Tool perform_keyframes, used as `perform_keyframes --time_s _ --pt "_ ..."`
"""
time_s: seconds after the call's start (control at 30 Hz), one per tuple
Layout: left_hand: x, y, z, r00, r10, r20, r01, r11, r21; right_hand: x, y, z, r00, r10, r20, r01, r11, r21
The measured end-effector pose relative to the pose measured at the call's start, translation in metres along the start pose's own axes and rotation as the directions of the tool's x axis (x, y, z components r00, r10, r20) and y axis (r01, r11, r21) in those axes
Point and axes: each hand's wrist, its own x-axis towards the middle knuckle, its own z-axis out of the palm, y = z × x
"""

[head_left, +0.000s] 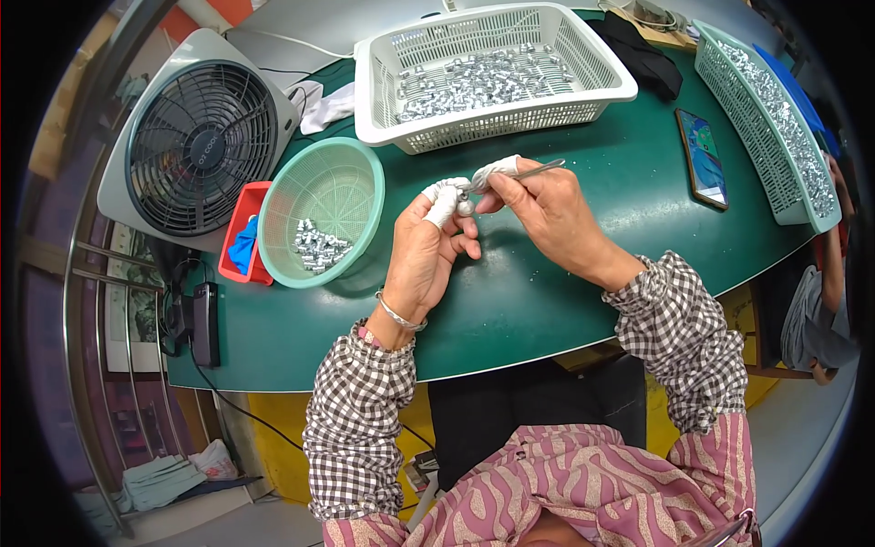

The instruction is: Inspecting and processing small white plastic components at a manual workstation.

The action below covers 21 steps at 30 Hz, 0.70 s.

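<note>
Over the middle of the table, my two hands meet at a small silver metal part [465, 207]. My left hand [423, 246] pinches the part between thumb and fingers wrapped in white tape or finger covers. A slim metal hand tool [544, 170] is gripped in my right hand [558, 214], its shaft sticking out past the forefinger. The tool's working end is at the part, mostly hidden by the fingers, so its exact kind does not show. Left of my hands, a round green plastic basket [369, 173] holds a small heap of similar silver parts [319, 248].
A large white basket [510, 129] of metal parts stands at the back. Another full green basket [761, 137] is at the right, beside a phone [702, 159]. At the left are a fan [202, 137], a red bin [239, 264] and a black power adapter [207, 324].
</note>
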Motion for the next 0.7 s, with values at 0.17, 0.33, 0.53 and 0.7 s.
perform_keyframes --time_s 0.17,0.33,0.53,0.7 --pt "0.002 -0.0005 0.0011 1.0 0.007 0.03 -0.005 0.998 -0.07 -0.001 -0.0081 0.0013 0.996 -0.052 -0.067 0.05 0.998 -0.033" --pt "0.0013 0.0008 0.0007 0.999 0.012 0.039 -0.012 1.0 -0.01 -0.0004 -0.0047 0.0038 0.988 -0.132 -0.084 0.124 0.988 -0.093" --pt "0.0023 0.0012 -0.0013 0.998 0.003 0.065 -0.003 1.0 0.001 0.0003 -0.0036 0.0046 0.973 -0.214 -0.084 0.2 0.968 -0.152" --pt "0.0039 0.0013 -0.0034 0.998 0.007 0.059 -0.008 1.0 0.01 -0.0002 -0.0026 0.0008 0.99 -0.105 -0.093 0.096 0.991 -0.088"
